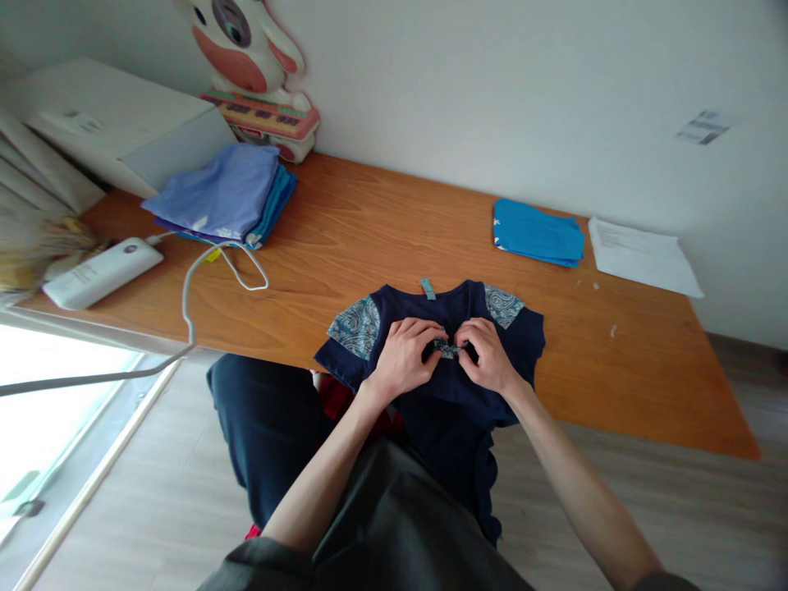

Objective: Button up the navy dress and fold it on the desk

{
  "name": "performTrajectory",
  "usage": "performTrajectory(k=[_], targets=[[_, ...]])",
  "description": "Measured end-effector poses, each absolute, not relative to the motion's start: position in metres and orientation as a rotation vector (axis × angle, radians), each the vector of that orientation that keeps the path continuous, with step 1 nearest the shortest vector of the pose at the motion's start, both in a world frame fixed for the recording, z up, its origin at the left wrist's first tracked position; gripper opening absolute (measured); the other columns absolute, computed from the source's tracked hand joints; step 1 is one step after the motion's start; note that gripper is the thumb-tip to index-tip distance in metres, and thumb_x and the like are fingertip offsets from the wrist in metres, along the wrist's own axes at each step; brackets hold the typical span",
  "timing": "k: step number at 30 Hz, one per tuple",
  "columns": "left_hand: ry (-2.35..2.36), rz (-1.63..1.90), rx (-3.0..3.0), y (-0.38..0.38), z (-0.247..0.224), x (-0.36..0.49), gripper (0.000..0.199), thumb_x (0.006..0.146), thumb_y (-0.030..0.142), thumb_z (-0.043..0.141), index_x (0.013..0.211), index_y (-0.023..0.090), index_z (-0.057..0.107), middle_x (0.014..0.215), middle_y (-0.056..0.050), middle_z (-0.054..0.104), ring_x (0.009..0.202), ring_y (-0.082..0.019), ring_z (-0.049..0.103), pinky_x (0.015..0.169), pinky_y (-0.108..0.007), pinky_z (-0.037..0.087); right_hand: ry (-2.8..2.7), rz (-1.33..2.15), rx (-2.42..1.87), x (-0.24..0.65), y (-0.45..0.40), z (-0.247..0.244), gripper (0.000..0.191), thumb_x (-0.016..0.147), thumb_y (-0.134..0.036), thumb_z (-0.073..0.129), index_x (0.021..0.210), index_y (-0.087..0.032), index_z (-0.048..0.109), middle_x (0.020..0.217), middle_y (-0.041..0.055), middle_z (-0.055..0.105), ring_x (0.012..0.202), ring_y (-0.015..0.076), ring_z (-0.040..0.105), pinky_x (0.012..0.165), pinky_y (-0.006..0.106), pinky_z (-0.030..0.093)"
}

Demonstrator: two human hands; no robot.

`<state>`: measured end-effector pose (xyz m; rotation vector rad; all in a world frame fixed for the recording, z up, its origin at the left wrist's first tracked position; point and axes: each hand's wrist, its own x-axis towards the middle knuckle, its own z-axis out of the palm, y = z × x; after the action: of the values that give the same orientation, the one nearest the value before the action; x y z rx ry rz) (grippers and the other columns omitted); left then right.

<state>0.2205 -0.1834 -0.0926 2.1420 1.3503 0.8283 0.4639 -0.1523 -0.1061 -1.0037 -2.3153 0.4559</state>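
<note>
A navy garment with short sleeves and paisley-patterned shoulder patches lies over the table's front edge, its lower part hanging down toward my lap. At its chest is a small patterned fabric bow. My left hand pinches the bow's left side between thumb and fingers. On the other side, my right hand has its fingertips closed on the bow's right end. A small teal tag shows at the neckline.
The wooden table carries a stack of folded blue and purple cloth, a white power bank with a cable, a folded blue cloth and a white paper. Behind stand a white box and a cow-shaped toy keyboard.
</note>
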Motion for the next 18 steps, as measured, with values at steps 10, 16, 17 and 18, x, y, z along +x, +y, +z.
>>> performTrajectory(k=[10, 16, 17, 18], targets=[[1.374, 0.814, 2.15, -0.1831, -0.0926, 0.2228, 0.023, 0.099, 0.025, 0.078, 0.12, 0.031, 0.074, 0.138, -0.003, 0.077, 0.132, -0.03, 0.064, 0.113, -0.052, 0.046, -2.449, 0.379, -1.019, 0.4629, -0.1559, -0.1025, 0.02, 0.09, -0.013, 0.069, 0.103, -0.028, 0.066, 0.103, 0.004, 0.076, 0.11, 0.0307, 0.066, 0.106, 0.056, 0.042], [1.391, 0.798, 2.154, -0.182, -0.0947, 0.2237, 0.024, 0.097, 0.018, 0.079, 0.116, 0.03, 0.072, 0.14, -0.002, 0.076, 0.134, -0.03, 0.063, 0.114, -0.051, 0.046, -2.361, 0.481, -0.965, 0.4669, -0.1546, -0.1042, 0.024, 0.093, -0.011, 0.064, 0.108, -0.029, 0.063, 0.105, 0.0022, 0.076, 0.112, 0.028, 0.071, 0.118, 0.057, 0.04], [1.394, 0.795, 2.151, -0.1819, -0.0945, 0.2232, 0.023, 0.097, 0.018, 0.078, 0.115, 0.03, 0.072, 0.141, -0.002, 0.076, 0.134, -0.03, 0.063, 0.114, -0.051, 0.046, -2.332, 0.48, -0.984, 0.4677, -0.1543, -0.1047, 0.026, 0.093, -0.012, 0.065, 0.111, -0.03, 0.063, 0.108, 0.0031, 0.076, 0.113, 0.0287, 0.07, 0.116, 0.057, 0.041], [1.398, 0.794, 2.146, -0.1818, -0.0942, 0.2226, 0.022, 0.097, 0.018, 0.078, 0.114, 0.03, 0.072, 0.141, -0.003, 0.075, 0.135, -0.03, 0.063, 0.114, -0.051, 0.046, -2.3, 0.474, -1.003, 0.4685, -0.1539, -0.1053, 0.03, 0.092, -0.012, 0.066, 0.116, -0.03, 0.064, 0.113, 0.0045, 0.076, 0.116, 0.03, 0.07, 0.115, 0.057, 0.042]])
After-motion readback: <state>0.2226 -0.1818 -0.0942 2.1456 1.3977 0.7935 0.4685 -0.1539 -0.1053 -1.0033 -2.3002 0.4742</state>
